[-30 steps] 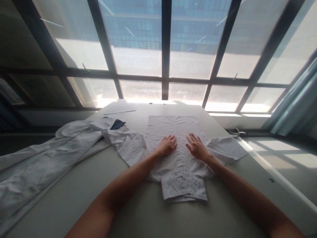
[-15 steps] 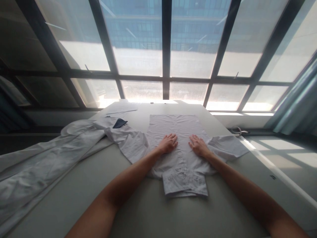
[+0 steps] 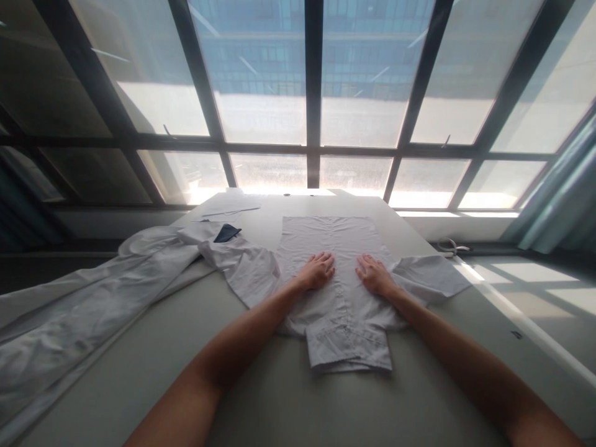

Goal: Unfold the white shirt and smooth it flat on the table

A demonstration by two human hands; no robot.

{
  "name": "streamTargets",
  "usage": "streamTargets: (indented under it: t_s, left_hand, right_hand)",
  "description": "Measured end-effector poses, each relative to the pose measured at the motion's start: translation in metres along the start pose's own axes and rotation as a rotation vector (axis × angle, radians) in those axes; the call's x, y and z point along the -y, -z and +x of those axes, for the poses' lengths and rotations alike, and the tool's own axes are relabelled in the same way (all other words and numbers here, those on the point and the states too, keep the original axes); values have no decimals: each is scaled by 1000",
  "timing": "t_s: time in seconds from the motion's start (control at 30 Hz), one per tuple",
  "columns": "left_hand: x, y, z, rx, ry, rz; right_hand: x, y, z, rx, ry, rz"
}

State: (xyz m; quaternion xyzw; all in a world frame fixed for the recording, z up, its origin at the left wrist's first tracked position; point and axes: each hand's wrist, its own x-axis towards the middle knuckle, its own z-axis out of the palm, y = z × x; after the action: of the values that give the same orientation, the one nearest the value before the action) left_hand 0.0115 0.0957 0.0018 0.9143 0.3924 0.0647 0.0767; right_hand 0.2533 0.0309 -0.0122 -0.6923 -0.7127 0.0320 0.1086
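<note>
A white short-sleeved shirt (image 3: 333, 239) lies face down on the grey table (image 3: 261, 397), collar toward me and hem toward the window. My left hand (image 3: 317, 270) rests palm down on its back, left of the middle seam, fingers stretched out. My right hand (image 3: 373, 274) lies flat just right of the seam, fingers apart. Neither hand holds anything. The folded collar (image 3: 351, 349) sits near me between my forearms. One sleeve (image 3: 431, 275) spreads out to the right, the other (image 3: 246, 267) to the left.
Another white garment (image 3: 74, 310) is strewn across the table's left side, with a dark patch (image 3: 226, 233) on it. Papers (image 3: 233, 202) lie at the far left corner. A large window wall stands behind the table, a blue curtain (image 3: 559, 205) at right.
Both hands have slid slightly toward each other on the shirt's back and my right fingers have drawn closer together. The shirt itself stays in place.
</note>
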Motion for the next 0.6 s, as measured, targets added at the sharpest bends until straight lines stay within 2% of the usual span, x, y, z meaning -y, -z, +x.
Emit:
streamTargets:
  t_s: [0.6]
  left_hand:
    - [2, -1, 0, 0, -4, 0]
  right_hand:
    - [2, 1, -2, -12, 1, 6]
